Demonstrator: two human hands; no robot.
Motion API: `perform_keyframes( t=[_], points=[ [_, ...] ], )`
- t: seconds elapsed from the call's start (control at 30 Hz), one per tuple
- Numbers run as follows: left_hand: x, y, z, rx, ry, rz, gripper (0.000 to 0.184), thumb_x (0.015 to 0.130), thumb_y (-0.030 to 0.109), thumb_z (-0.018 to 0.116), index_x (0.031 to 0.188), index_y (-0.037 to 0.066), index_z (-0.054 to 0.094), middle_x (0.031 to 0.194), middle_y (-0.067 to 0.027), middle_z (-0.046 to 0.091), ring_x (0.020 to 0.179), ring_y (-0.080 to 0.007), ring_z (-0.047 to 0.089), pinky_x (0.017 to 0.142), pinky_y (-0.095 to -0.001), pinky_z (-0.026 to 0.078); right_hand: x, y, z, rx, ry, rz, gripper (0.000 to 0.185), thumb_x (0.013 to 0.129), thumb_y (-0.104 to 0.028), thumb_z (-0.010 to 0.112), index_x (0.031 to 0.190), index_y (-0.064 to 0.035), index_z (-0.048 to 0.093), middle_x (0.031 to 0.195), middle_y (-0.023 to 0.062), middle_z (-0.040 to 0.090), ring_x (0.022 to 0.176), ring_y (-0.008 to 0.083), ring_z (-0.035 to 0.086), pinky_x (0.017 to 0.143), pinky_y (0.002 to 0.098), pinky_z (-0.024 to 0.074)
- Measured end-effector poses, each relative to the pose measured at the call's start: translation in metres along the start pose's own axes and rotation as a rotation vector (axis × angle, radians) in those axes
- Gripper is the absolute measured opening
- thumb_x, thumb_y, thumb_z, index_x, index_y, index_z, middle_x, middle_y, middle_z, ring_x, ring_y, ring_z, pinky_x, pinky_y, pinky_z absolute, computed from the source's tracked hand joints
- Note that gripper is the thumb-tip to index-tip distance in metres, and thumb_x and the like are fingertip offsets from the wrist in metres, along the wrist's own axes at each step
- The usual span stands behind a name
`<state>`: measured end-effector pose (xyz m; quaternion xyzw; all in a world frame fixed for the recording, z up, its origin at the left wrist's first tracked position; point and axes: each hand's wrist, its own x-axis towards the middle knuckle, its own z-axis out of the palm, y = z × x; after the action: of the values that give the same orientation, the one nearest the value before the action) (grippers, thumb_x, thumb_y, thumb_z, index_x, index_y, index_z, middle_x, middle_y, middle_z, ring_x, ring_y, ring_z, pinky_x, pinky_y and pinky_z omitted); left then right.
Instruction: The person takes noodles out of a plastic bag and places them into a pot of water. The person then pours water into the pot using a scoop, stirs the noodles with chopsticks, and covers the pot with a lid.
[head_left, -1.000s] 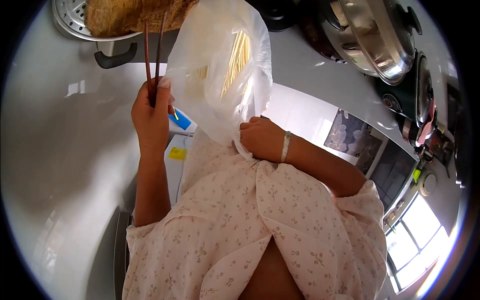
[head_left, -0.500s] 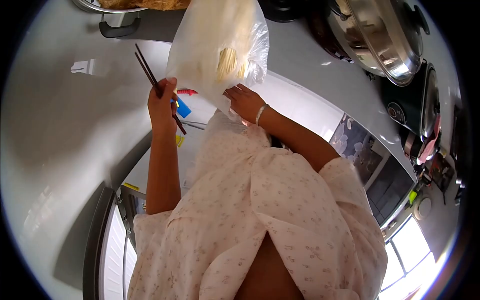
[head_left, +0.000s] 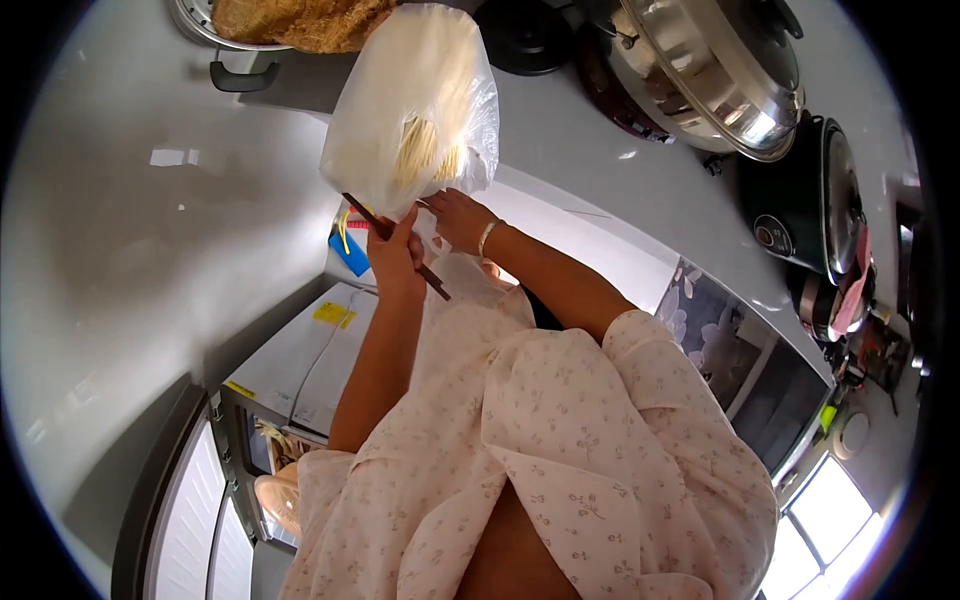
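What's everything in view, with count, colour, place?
plastic bag: one, whitish, upper centre
strands: many, pale yellow, in bag
chopsticks: two, dark brown, below bag
pan: one, silver, upper left
fibrous lump: one, brown, in pan
disc: one, black, upper centre
lidded pot: one, silver, upper right
cooker: one, dark green, right
cloth: one, pink, far right
object: one, blue, left of chopsticks
appliance: one, grey, lower left
window: one, white, lower right
bracelet: one, pale, right wrist
shirt: one, pale, lower centre
left hand: one, bare, on chopsticks
right hand: one, bare, on bag

Chopsticks [head_left: 366, 213] partly behind left fingers [head_left: 404, 226]
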<state>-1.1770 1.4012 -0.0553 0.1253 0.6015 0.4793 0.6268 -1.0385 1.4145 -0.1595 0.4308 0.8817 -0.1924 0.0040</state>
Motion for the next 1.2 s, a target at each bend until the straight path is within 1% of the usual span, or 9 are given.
perform_keyframes(
  t=[0.17, 0.27, 0.37, 0.5, 0.67, 0.73, 0.8, 0.93, 1.2],
  points=[
    [-0.057, 0.009, 0.028, 0.092, -0.221, 0.006, 0.021, 0.093, 0.026, 0.066, 0.09, 0.006, 0.059, 0.064, -0.0006, 0.058, 0.041, -0.0053, 0.04, 0.037, -0.0208, 0.027, -0.001, 0.016, -0.013, 0.317, -0.063, 0.014, 0.047, 0.091, -0.012, 0.048, 0.138, -0.0095, 0.047, 0.14, 0.0097, 0.049, 0.13, 0.0249, 0.044, 0.108, 0.0385, 0.0346],
    [-0.039, 0.031, 0.061, 0.171, -0.378, 0.093, 0.023, 0.097, 0.021, 0.057, 0.106, 0.0, 0.061, 0.087, -0.0101, 0.069, 0.05, -0.0081, 0.052, 0.039, -0.0196, 0.03, 0.018, 0.043, 0.097, 1.69, 0.183, 0.34, 0.041, 0.086, -0.007, 0.051, 0.127, -0.0103, 0.056, 0.134, 0.0123, 0.054, 0.124, 0.0277, 0.051, 0.103, 0.0355, 0.0409],
    [-0.001, 0.036, 0.079, 0.179, -0.423, 0.123, 0.038, 0.101, 0.02, 0.049, 0.131, -0.003, 0.051, 0.119, -0.0152, 0.062, 0.081, -0.0144, 0.067, 0.048, -0.0195, 0.039, 0.006, 0.027, -0.004, 0.429, -0.127, 0.108, 0.048, 0.082, -0.001, 0.056, 0.129, -0.0106, 0.056, 0.13, 0.0109, 0.057, 0.12, 0.0294, 0.053, 0.1, 0.0375, 0.0434],
    [0.016, 0.035, 0.091, 0.234, -0.48, 0.054, 0.046, 0.102, 0.02, 0.046, 0.139, -0.005, 0.037, 0.14, -0.0176, 0.044, 0.097, -0.0204, 0.067, 0.044, -0.0191, 0.039, -0.007, 0.016, -0.052, 0.577, -0.234, 0.294, 0.054, 0.081, -0.002, 0.059, 0.133, -0.0116, 0.052, 0.133, 0.0077, 0.054, 0.122, 0.0295, 0.051, 0.104, 0.0387, 0.0406],
    [0.005, 0.038, 0.092, 0.337, -0.459, 0.161, 0.044, 0.102, 0.019, 0.047, 0.138, -0.004, 0.04, 0.134, -0.01, 0.053, 0.086, -0.0164, 0.069, 0.043, -0.0181, 0.038, -0.017, 0.021, -0.056, 0.401, -0.318, 0.172, 0.054, 0.082, -0.01, 0.059, 0.135, -0.0145, 0.051, 0.13, 0.0091, 0.058, 0.118, 0.028, 0.055, 0.1, 0.0393, 0.0436],
    [-0.005, 0.054, 0.088, 0.367, -0.461, 0.248, 0.04, 0.102, 0.019, 0.048, 0.137, 0.0, 0.045, 0.128, -0.0068, 0.058, 0.079, -0.0124, 0.068, 0.043, -0.0169, 0.035, -0.036, 0.013, -0.051, 0.463, 0.059, 0.054, 0.021, 0.083, -0.018, 0.058, 0.098, -0.0044, 0.064, 0.098, 0.0157, 0.067, 0.094, 0.0331, 0.064, 0.084, 0.0434, 0.0495],
    [-0.015, 0.074, 0.085, 0.366, -0.402, 0.282, 0.033, 0.1, 0.018, 0.052, 0.131, 0.006, 0.054, 0.113, -0.0039, 0.062, 0.06, -0.0056, 0.056, 0.043, -0.0161, 0.028, -0.05, 0.004, -0.049, 0.52, -0.006, 0.141, 0.037, 0.092, -0.026, 0.053, 0.126, -0.0122, 0.059, 0.103, 0.0145, 0.068, 0.093, 0.0321, 0.065, 0.083, 0.0423, 0.0497],
    [-0.032, 0.111, 0.077, 0.446, -0.298, 0.512, 0.02, 0.092, 0.01, 0.064, 0.111, 0.004, 0.063, 0.09, 0.0008, 0.055, 0.056, -0.002, 0.042, 0.047, -0.0179, 0.03, -0.085, -0.029, -0.135, 0.663, -0.16, 0.24, 0.048, 0.1, -0.029, 0.045, 0.145, -0.0156, 0.038, 0.1, 0.0151, 0.068, 0.086, 0.0327, 0.066, 0.075, 0.0429, 0.0515],
    [-0.035, 0.172, 0.103, 0.595, -0.172, 0.875, 0.069, 0.07, 0.006, 0.084, 0.13, 0.008, 0.049, 0.095, -0.0006, 0.051, 0.06, -0.0054, 0.037, 0.057, -0.018, 0.034, -0.118, -0.048, -0.217, 1.037, 0.192, 0.102, 0.047, 0.099, -0.033, 0.049, 0.139, -0.008, 0.047, 0.116, 0.0164, 0.065, 0.104, 0.0319, 0.063, 0.09, 0.038, 0.0482]
  ],
)
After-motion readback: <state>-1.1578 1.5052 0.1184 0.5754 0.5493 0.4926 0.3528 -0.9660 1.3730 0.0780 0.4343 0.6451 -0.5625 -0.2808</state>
